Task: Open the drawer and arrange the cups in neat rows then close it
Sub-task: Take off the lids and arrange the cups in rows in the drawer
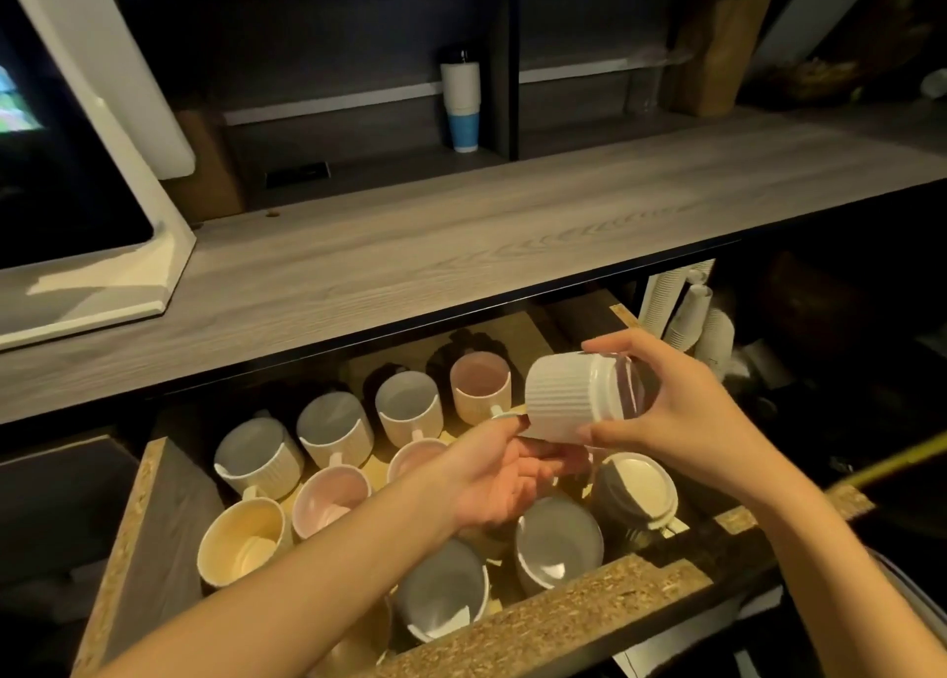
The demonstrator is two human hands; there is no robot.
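Meanwhile, above the open drawer (543,621), a person's right hand (681,416) closes around a white ribbed cup (574,395) tipped on its side, mouth toward the palm, while the left hand (492,477), fingers loosely curled, steadies its base, likely to turn it upright for a gap among the mugs (333,426) standing in rough rows below the counter (410,247).

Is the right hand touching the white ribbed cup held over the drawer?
Touching. The head view shows the right hand wrapped around the rim end of the white ribbed cup, thumb below and fingers above.
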